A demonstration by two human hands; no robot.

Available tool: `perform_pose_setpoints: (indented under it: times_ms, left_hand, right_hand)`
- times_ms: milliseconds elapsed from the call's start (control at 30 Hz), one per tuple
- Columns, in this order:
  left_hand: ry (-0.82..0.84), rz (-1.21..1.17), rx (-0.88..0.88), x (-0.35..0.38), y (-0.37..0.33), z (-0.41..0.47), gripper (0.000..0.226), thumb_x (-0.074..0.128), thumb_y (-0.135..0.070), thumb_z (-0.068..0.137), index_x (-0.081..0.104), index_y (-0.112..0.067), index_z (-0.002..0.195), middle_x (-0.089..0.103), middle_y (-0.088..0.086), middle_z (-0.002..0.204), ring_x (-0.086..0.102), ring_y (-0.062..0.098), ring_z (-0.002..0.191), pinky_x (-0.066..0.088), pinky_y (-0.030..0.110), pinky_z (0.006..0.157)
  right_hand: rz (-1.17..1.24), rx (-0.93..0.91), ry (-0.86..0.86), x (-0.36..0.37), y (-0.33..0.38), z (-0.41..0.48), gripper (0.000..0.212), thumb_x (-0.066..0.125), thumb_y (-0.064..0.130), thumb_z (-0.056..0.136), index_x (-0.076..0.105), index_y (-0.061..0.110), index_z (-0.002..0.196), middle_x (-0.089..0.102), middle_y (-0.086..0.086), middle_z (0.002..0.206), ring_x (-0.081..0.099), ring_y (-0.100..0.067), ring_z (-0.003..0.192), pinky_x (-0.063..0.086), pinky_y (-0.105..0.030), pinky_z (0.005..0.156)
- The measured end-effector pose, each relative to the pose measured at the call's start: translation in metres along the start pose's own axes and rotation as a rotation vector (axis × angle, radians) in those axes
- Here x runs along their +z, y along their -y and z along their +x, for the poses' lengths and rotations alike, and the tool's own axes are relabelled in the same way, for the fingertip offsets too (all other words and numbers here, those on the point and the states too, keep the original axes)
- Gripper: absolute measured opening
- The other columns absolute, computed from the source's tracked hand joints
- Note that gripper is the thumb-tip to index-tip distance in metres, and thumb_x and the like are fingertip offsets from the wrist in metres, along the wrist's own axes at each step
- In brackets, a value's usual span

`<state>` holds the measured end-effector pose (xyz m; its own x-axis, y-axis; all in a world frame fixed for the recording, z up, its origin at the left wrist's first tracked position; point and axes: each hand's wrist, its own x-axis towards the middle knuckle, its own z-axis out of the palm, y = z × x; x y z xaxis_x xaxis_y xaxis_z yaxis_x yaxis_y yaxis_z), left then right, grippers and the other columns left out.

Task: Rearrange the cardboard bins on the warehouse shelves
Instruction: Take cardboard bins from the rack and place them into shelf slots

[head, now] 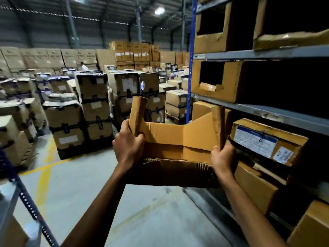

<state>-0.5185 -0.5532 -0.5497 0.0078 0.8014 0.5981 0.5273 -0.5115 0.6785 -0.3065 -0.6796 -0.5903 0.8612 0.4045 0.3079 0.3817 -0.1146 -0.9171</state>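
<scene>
Cardboard bin (170,139), empty and open-topped, carried in the air in front of the shelving (267,54), clear of every shelf and above the grey floor (142,220). The left hand (128,143) is closed around the bin's left front corner post, thumb inside the wall; the right hand (222,157) is closed around the right corner post. A two-corner grip probably suits this bin because its walls are creased and its near edge torn, so a single hold would likely let it fold. The cut-away front faces outward, matching the shelved bins (213,79), whose openings face the aisle for reaching in. A labelled carton (267,139) occupies the shelf just beside the right hand. Stacked cartons (92,104) fill the floor beyond.
</scene>
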Motion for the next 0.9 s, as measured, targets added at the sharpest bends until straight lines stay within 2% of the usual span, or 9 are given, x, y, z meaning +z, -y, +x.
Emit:
perform_pose_setpoints:
  times_ms: [100,200,267,333,400,600,667,800,900]
  left_hand:
    - [-0.072,-0.045,0.066,-0.022,-0.016,0.022,0.051,0.069,-0.011,0.080,0.052,-0.008,0.129,0.067,0.014,0.101,0.064,0.034,0.091,0.038,0.029,0.069]
    - [-0.106,-0.098,0.091,-0.040,-0.030,0.037,0.051,0.069,-0.013,0.079,0.055,-0.012,0.127,0.069,0.012,0.102,0.064,0.032,0.091,0.037,0.029,0.069]
    - [-0.129,-0.153,0.111,-0.047,-0.039,0.045,0.049,0.067,-0.023,0.076,0.057,-0.015,0.123,0.069,0.011,0.099,0.064,0.033,0.091,0.041,0.031,0.069]
    - [-0.146,-0.190,0.138,-0.049,-0.046,0.052,0.053,0.059,-0.033,0.067,0.059,-0.017,0.117,0.070,0.010,0.094,0.065,0.035,0.089,0.045,0.035,0.070]
    - [-0.134,-0.229,0.170,-0.048,-0.055,0.057,0.055,0.057,-0.034,0.064,0.060,-0.016,0.115,0.070,0.011,0.094,0.065,0.036,0.088,0.047,0.036,0.069]
    - [-0.090,-0.296,0.226,-0.039,-0.084,0.045,0.065,0.054,-0.035,0.062,0.059,-0.009,0.120,0.067,0.021,0.104,0.062,0.041,0.098,0.046,0.043,0.077]
    - [-0.070,-0.333,0.232,-0.035,-0.093,0.042,0.063,0.055,-0.036,0.060,0.060,-0.010,0.117,0.068,0.019,0.102,0.063,0.041,0.096,0.048,0.045,0.077]
    - [-0.037,-0.408,0.258,-0.032,-0.114,0.036,0.064,0.057,-0.037,0.060,0.061,-0.010,0.118,0.069,0.016,0.104,0.064,0.039,0.099,0.048,0.044,0.078]
    - [-0.001,-0.489,0.316,-0.028,-0.134,0.030,0.061,0.059,-0.041,0.061,0.061,-0.011,0.115,0.070,0.016,0.103,0.065,0.038,0.100,0.052,0.046,0.081]
  right_hand:
    - [0.073,-0.046,-0.056,0.003,0.030,0.007,0.028,0.049,0.002,0.096,0.052,-0.003,0.124,0.062,-0.019,0.114,0.063,-0.030,0.102,0.040,-0.008,0.058]
    - [0.075,-0.080,-0.125,0.000,0.054,0.007,0.024,0.050,0.008,0.098,0.053,-0.002,0.119,0.058,-0.010,0.098,0.058,-0.018,0.086,0.036,-0.007,0.052]
    - [0.070,-0.123,-0.173,-0.005,0.066,0.007,0.023,0.051,0.012,0.098,0.054,0.001,0.117,0.056,-0.008,0.096,0.061,-0.023,0.088,0.045,-0.018,0.060]
    - [0.069,-0.148,-0.220,-0.011,0.074,0.007,0.022,0.053,0.015,0.097,0.054,0.002,0.115,0.061,-0.014,0.100,0.063,-0.031,0.094,0.054,-0.037,0.073]
    - [0.051,-0.153,-0.265,-0.021,0.082,0.006,0.021,0.054,0.016,0.097,0.054,0.003,0.113,0.063,-0.017,0.105,0.063,-0.033,0.097,0.055,-0.048,0.079]
    - [-0.014,-0.171,-0.391,-0.066,0.098,-0.001,0.025,0.056,0.018,0.096,0.059,0.008,0.118,0.066,-0.011,0.110,0.063,-0.029,0.101,0.048,-0.032,0.073]
    - [-0.068,-0.159,-0.435,-0.085,0.103,-0.006,0.025,0.057,0.020,0.096,0.060,0.009,0.119,0.067,-0.009,0.111,0.063,-0.027,0.103,0.041,-0.026,0.071]
    - [-0.105,-0.177,-0.521,-0.124,0.114,-0.018,0.024,0.058,0.018,0.095,0.061,0.009,0.117,0.067,-0.011,0.116,0.063,-0.028,0.109,0.040,-0.023,0.075]
    - [-0.152,-0.168,-0.589,-0.155,0.118,-0.028,0.023,0.058,0.017,0.096,0.061,0.008,0.116,0.066,-0.010,0.118,0.062,-0.028,0.110,0.034,-0.014,0.070]
